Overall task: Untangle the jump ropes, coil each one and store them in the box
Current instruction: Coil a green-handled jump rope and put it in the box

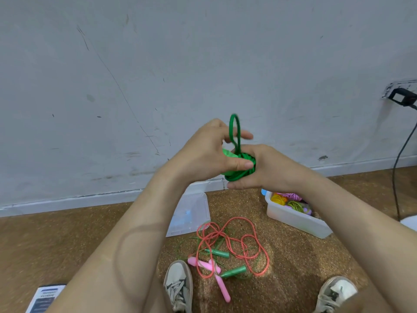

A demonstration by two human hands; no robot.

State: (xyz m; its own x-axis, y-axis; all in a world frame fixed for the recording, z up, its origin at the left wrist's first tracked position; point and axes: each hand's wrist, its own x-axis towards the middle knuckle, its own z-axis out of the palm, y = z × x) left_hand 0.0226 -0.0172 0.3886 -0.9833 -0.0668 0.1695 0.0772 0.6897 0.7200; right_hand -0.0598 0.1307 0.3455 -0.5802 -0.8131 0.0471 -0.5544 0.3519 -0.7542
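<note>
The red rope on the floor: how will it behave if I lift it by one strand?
Probably limp: the red rope lies in loose curving loops, so it looks floppy. It would likely drag the thin green rope along, because their strands cross in one pile. The pink handles look smooth and round, so they may swing or roll.

even indoor light, slight blur

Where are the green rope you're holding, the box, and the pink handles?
green rope point(248, 157), head view, on the wound bundle.
box point(293, 219), head view, on its front wall.
pink handles point(222, 289), head view, on the lower handle.
</note>
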